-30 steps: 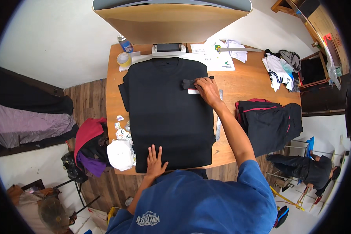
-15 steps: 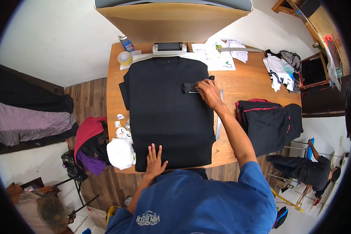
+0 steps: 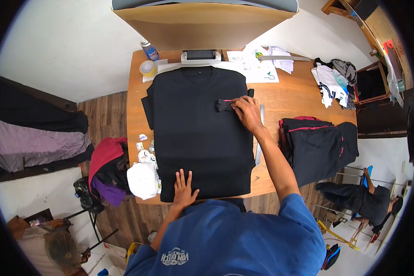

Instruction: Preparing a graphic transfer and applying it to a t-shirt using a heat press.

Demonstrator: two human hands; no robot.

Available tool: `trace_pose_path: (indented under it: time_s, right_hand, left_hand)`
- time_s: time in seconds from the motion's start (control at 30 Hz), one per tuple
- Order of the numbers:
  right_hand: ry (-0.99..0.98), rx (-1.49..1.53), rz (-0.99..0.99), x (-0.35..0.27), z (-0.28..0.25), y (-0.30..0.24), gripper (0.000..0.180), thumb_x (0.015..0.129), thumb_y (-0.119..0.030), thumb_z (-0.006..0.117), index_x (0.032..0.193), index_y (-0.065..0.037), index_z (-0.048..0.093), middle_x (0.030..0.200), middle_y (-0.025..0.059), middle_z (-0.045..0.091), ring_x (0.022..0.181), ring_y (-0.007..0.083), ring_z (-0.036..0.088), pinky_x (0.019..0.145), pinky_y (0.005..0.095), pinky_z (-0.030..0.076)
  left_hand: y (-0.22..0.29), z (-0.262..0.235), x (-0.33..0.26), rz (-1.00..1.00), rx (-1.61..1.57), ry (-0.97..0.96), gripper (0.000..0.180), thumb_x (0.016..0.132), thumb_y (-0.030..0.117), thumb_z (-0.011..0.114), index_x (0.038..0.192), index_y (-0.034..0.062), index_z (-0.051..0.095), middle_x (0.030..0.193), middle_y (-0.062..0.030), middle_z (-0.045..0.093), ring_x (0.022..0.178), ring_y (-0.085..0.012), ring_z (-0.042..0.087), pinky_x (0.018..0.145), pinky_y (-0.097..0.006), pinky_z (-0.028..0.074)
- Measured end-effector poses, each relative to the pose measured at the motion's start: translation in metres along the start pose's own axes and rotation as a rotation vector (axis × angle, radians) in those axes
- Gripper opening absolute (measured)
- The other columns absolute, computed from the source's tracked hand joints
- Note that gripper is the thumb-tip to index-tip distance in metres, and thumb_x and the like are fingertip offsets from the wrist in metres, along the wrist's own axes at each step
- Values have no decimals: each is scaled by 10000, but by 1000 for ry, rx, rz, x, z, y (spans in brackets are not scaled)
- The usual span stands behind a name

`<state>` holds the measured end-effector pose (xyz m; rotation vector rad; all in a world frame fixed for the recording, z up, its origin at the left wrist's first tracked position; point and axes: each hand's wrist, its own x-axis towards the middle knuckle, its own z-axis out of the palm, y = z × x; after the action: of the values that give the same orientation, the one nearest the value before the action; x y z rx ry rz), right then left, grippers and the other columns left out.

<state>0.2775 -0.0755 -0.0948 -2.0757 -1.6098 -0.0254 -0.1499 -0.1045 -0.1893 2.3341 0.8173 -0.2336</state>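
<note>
A black T-shirt [image 3: 200, 138] lies flat before me, its collar at the far end. My left hand [image 3: 185, 189] rests palm down on the shirt's near edge, fingers spread. My right hand [image 3: 247, 112] is closed on a small dark grey cloth [image 3: 223, 105] at the shirt's upper right. A strip of red shows along the cloth's far edge by my fingertips. What lies under the cloth is hidden.
Above the collar stands a machine with a large raised tan plate [image 3: 202, 27]. A metal ruler [image 3: 260, 138] lies right of the shirt, beside folded dark garments [image 3: 315, 147]. Yellow tape [image 3: 148, 68] and a spray can [image 3: 149, 49] stand far left. Another person [image 3: 372, 200] works at right.
My right hand has shifted the small cloth very slightly, and a red strip now shows at its edge instead of a pale one. My left hand stays in place.
</note>
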Motion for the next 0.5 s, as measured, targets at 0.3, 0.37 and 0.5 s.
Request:
trace_pose_path:
  time_s: [0.3, 0.37, 0.5]
  right_hand:
    - [-8, 8, -6, 1, -4, -2, 102, 831, -88, 671, 930, -91, 651, 1058, -1, 667, 1071, 242, 551, 928, 388, 381]
    - [13, 12, -7, 0, -8, -3, 104, 829, -86, 671, 931, -91, 652, 1055, 2, 666, 1070, 244, 550, 930, 388, 380]
    - [-14, 4, 9, -8, -3, -2, 105, 827, -88, 672, 930, -90, 655, 1056, 6, 664, 1076, 246, 549, 935, 393, 380]
  left_hand:
    - [0, -2, 0, -8, -5, -15, 963, 835, 369, 668, 1536, 83, 72, 1553, -295, -83, 1433, -489, -57, 1102, -571, 200]
    - [1, -2, 0, 1, -9, -11, 965, 835, 368, 669, 1536, 83, 68, 1553, -294, -86, 1434, -488, -59, 1102, -572, 200]
    - [3, -5, 1, -10, -3, -23, 967, 835, 363, 670, 1536, 84, 65, 1554, -293, -80, 1434, -488, -54, 1102, -568, 200]
